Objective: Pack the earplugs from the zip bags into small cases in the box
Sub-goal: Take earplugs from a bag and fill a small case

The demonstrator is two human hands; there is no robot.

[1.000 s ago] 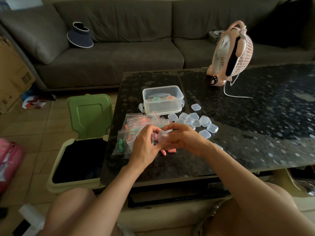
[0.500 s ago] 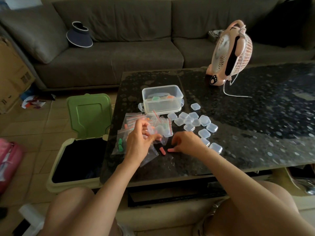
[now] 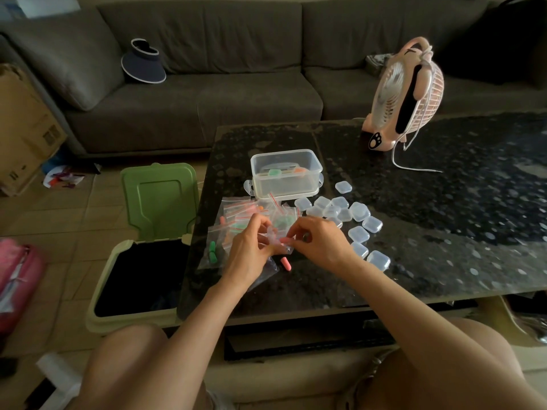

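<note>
In front of the box (image 3: 286, 173), a case (image 3: 271, 234) was gripped by the left hand (image 3: 251, 251); an earplug (image 3: 286, 240) was pinched by the right hand (image 3: 321, 241).

I read this as a home living room — grey sofa (image 3: 207, 93), dark glass coffee table (image 3: 444, 226), pink desk fan (image 3: 405, 96), tiled floor (image 3: 59, 232), green-lidded bin (image 3: 139, 261).

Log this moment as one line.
left hand: holds small case | right hand: pinches pink earplug | table: one loose earplug | box: open
</note>
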